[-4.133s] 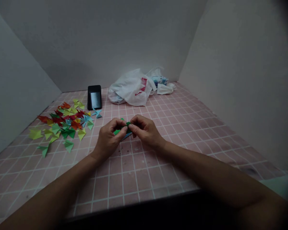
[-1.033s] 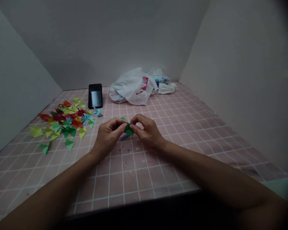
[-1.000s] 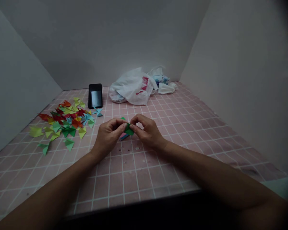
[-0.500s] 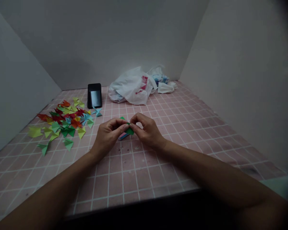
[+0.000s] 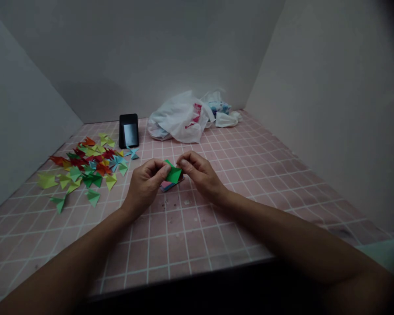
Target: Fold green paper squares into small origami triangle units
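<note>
PLACE: small papercraft corner, home or workshop unclear | plain pale walls (image 5: 170,52) are enclosing the worktop's (image 5: 170,253) left, far and right edges | pink white-lined cloth (image 5: 249,175) is covering it | brightly coloured folded papers (image 5: 92,179) are lying near the left edge | white plastic bag (image 5: 179,120) is slumping by the far edge

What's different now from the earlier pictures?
Your left hand and right hand drew slightly apart. The left pinches the green paper, more of which now shows; whether the right still touches it is unclear. The folded papers, black device and white bag stayed put.
</note>
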`<state>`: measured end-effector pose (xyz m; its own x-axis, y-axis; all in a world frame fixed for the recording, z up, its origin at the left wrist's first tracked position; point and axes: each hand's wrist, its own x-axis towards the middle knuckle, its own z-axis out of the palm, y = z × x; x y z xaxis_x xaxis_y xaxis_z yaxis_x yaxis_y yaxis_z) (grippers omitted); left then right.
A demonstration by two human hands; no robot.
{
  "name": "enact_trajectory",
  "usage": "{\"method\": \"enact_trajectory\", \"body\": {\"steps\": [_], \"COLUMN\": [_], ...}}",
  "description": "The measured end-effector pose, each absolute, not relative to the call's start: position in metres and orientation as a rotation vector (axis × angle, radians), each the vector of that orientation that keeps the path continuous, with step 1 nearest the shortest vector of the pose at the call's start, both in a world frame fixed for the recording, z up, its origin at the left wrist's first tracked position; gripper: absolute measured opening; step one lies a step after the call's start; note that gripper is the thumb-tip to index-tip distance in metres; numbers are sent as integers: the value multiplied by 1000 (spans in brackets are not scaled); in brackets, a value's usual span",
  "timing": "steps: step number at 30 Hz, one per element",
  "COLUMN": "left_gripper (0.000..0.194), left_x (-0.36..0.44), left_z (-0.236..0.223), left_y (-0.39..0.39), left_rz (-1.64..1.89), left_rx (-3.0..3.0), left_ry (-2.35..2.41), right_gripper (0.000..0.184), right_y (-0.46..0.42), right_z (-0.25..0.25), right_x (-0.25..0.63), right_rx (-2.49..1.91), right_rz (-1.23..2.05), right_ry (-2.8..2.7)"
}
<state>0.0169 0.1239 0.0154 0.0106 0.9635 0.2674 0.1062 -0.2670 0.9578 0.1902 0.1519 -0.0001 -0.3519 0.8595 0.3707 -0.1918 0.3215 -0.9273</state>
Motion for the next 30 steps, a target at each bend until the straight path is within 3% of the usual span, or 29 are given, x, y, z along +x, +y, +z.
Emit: {"method": "enact_trajectory", "body": {"steps": [7,18,24,30], "left_gripper": [21,19,20,26], "left_x": [16,16,18,21], "left_z": [15,13,7,2], "left_y": [125,127,124,123], "left_rz": [1379,1361,1346,1344], "left_rx": [1538,1611,1598,1526], "left_ry": [1123,1122,1122,1124], "right_gripper": [48,10,12,15], "right_y": [149,146,142,141], "right_z": [7,5,6,5], "right_x": [193,191,189,188], "right_rx": [-654,-667,-786,-720], "right_rz": [1320,1235,1075,1208], "right_ry": [-1671,-1707,-1814,-1765]}}
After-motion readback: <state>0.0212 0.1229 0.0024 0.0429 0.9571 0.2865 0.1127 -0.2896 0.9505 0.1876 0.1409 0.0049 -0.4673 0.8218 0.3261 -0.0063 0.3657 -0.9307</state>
